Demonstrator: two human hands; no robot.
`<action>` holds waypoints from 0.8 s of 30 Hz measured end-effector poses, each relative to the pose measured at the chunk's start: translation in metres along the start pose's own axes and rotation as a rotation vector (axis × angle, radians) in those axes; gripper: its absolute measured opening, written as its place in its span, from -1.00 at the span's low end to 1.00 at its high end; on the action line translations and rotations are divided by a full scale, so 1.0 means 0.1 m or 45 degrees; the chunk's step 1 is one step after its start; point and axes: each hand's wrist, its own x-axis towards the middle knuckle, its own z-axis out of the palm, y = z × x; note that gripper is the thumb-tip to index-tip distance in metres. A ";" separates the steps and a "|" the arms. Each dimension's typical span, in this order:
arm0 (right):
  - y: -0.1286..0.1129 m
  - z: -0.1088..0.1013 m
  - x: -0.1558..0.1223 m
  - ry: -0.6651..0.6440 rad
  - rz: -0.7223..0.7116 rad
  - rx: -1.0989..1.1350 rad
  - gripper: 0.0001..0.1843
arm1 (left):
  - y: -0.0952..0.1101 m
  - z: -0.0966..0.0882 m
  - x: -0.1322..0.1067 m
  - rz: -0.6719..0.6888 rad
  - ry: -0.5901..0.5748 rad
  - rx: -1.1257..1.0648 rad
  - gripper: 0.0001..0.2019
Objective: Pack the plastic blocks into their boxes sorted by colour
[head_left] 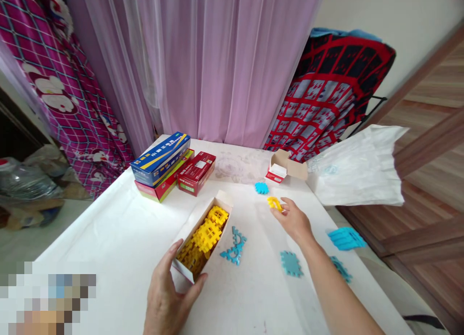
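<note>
My left hand [170,289] grips the near end of a long open white box [187,273], thumb on one side and fingers on the other. Yellow interlocking building pieces [207,235] fill that box, some rising above its rim. Over the right part of the table, my right hand [293,219] pinches one yellow building piece [274,203] between thumb and fingers. Just beyond it lies a blue piece [261,188]. Blue triangular toothed pieces [235,246] rest right of the box, and a teal square piece [290,263] lies below my right wrist.
A blue box [160,158] sits on a red-green box [159,192] at the back left, beside a red box [196,173]. An open small box [277,173] stands at the back right. More blue pieces [347,239] lie along the right edge, near a white bag [358,166].
</note>
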 end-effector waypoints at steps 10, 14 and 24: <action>-1.36 -0.20 -1.34 -0.284 -0.940 0.162 -0.55 | -0.02 0.00 0.00 0.103 0.042 -0.032 -0.23; -1.46 -0.06 -1.39 -0.342 -0.984 0.002 -0.62 | 0.01 -0.01 0.02 0.116 0.050 -0.028 -0.29; -1.27 -0.09 -1.28 -0.286 -1.067 0.102 -0.78 | 0.03 -0.01 0.03 0.094 0.053 -0.022 -0.24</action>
